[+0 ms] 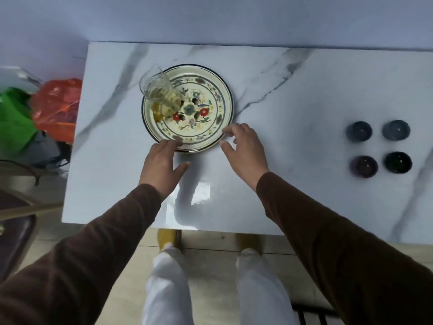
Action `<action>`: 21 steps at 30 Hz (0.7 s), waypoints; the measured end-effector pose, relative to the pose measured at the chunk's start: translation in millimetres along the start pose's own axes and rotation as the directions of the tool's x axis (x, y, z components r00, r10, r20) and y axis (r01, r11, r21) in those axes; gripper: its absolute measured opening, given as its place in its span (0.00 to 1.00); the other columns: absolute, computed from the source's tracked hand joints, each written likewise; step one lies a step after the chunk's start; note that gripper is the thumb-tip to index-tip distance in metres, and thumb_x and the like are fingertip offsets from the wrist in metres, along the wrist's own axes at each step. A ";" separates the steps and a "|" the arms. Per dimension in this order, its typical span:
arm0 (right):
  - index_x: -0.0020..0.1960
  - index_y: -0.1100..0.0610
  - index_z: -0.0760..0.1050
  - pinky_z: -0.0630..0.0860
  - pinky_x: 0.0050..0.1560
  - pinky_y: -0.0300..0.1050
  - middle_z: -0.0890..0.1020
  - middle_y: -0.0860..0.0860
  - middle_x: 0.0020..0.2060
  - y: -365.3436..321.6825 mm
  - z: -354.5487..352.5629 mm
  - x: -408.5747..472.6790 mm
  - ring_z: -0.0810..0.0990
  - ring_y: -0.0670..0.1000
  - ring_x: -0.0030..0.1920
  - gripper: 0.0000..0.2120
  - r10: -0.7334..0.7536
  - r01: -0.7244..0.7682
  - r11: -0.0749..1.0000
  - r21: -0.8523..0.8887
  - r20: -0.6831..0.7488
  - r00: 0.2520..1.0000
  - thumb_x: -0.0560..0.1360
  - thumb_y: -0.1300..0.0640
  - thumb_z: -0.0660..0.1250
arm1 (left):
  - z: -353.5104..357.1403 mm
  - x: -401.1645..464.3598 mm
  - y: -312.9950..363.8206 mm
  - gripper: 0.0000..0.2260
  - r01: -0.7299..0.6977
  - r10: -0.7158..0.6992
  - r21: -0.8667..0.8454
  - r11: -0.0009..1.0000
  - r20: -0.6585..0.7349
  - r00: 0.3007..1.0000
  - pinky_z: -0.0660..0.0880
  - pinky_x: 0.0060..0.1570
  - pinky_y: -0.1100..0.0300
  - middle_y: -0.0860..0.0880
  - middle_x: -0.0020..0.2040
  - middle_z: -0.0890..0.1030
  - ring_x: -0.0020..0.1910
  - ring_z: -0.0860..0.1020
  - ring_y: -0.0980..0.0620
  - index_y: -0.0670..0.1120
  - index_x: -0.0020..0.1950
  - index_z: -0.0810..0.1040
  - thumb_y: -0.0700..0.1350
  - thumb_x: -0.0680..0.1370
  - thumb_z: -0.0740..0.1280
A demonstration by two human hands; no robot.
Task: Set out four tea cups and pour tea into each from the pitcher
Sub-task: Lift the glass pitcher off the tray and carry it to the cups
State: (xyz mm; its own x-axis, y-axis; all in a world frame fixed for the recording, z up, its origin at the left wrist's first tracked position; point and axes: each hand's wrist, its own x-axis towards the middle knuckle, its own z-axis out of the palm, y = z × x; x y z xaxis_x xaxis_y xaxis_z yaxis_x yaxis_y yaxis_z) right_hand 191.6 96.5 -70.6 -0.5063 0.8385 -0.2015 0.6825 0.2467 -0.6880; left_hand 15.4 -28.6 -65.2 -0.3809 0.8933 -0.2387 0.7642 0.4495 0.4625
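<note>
A glass pitcher [161, 92] with pale tea stands on the left part of a flowered round tray [210, 90] on the marble table [281, 90]. Several small dark tea cups sit in a square at the right: a blue one [359, 130], a grey-blue one [396, 130], a purple one [363, 166] and a black one [397, 162]. My left hand [161, 165] is open at the tray's near rim, fingertips touching it. On the tray's near right edge, my right hand [243, 148] rests open with fingers spread. Neither hand holds anything.
Left of the table lie an orange plastic bag [56, 106] and a green bag [14, 120]. A dark chair seat [14, 242] stands at the lower left. The table's near edge runs just above my legs.
</note>
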 end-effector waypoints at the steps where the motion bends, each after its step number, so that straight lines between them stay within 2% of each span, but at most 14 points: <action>1: 0.59 0.54 0.75 0.73 0.56 0.47 0.77 0.50 0.55 -11.2 10.2 6.7 0.75 0.52 0.55 0.11 0.009 -0.009 1.000 0.017 -0.003 1.000 0.77 0.54 0.66 | -6.7 4.4 -12.0 0.21 -0.009 0.009 0.001 1.000 0.005 1.000 0.71 0.61 0.49 0.45 0.61 0.77 0.60 0.72 0.42 0.45 0.66 0.73 0.47 0.74 0.71; 6: 0.57 0.53 0.76 0.76 0.52 0.46 0.77 0.47 0.53 -65.0 59.5 31.9 0.78 0.48 0.50 0.10 0.101 -0.095 0.985 0.142 -0.036 0.994 0.78 0.51 0.64 | -42.3 34.1 -70.7 0.19 -0.045 0.045 -0.021 0.999 0.008 0.999 0.70 0.61 0.50 0.45 0.60 0.77 0.60 0.72 0.43 0.45 0.64 0.74 0.48 0.75 0.69; 10: 0.58 0.52 0.76 0.77 0.49 0.37 0.79 0.48 0.54 -95.0 93.4 45.8 0.79 0.44 0.50 0.11 0.205 -0.179 0.928 0.328 -0.048 0.978 0.79 0.50 0.63 | -62.7 60.5 -105.5 0.17 -0.083 0.083 -0.027 0.996 -0.002 0.997 0.69 0.62 0.50 0.45 0.62 0.76 0.62 0.70 0.43 0.46 0.65 0.73 0.46 0.76 0.67; 13: 0.60 0.53 0.75 0.77 0.57 0.51 0.78 0.49 0.57 -114.5 115.0 56.2 0.78 0.49 0.56 0.13 0.244 -0.198 0.882 0.427 -0.055 0.968 0.78 0.50 0.64 | -68.6 77.1 -119.5 0.17 -0.117 0.117 -0.010 0.993 -0.010 0.993 0.68 0.63 0.50 0.43 0.62 0.76 0.63 0.70 0.41 0.45 0.65 0.73 0.45 0.77 0.66; 17: 0.60 0.54 0.74 0.75 0.60 0.48 0.79 0.48 0.55 -132.4 137.3 70.4 0.78 0.48 0.56 0.12 0.329 -0.244 0.813 0.529 -0.071 0.942 0.79 0.51 0.65 | -67.5 90.1 -126.6 0.17 -0.147 0.147 -0.009 0.989 0.002 0.989 0.67 0.63 0.51 0.43 0.62 0.75 0.64 0.69 0.41 0.44 0.65 0.73 0.46 0.77 0.66; 19: 0.56 0.53 0.75 0.77 0.57 0.48 0.80 0.47 0.49 -135.5 144.8 76.3 0.79 0.49 0.51 0.08 0.375 -0.277 0.749 0.602 -0.041 0.926 0.80 0.51 0.64 | -65.8 93.7 -128.9 0.17 -0.167 0.167 -0.002 0.986 0.009 0.986 0.68 0.62 0.50 0.43 0.62 0.76 0.63 0.69 0.41 0.44 0.65 0.73 0.46 0.77 0.66; 21: 0.54 0.54 0.76 0.77 0.44 0.43 0.79 0.45 0.44 -136.0 150.0 81.2 0.79 0.47 0.42 0.09 0.405 -0.304 0.676 0.671 0.006 0.914 0.81 0.51 0.62 | -64.1 96.4 -131.4 0.17 -0.181 0.181 0.009 0.983 0.007 0.983 0.68 0.62 0.50 0.43 0.61 0.76 0.62 0.69 0.41 0.44 0.64 0.74 0.46 0.77 0.66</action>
State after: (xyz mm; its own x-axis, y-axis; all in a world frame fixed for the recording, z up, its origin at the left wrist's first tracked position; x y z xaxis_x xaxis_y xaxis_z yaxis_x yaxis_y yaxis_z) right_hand -21.4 58.1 -98.0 -0.1894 0.8637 -0.4671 0.2616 -0.4141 -0.8718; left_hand -155.1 -1.1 -94.2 -0.2326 0.9599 -0.1565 0.8254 0.2799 0.4902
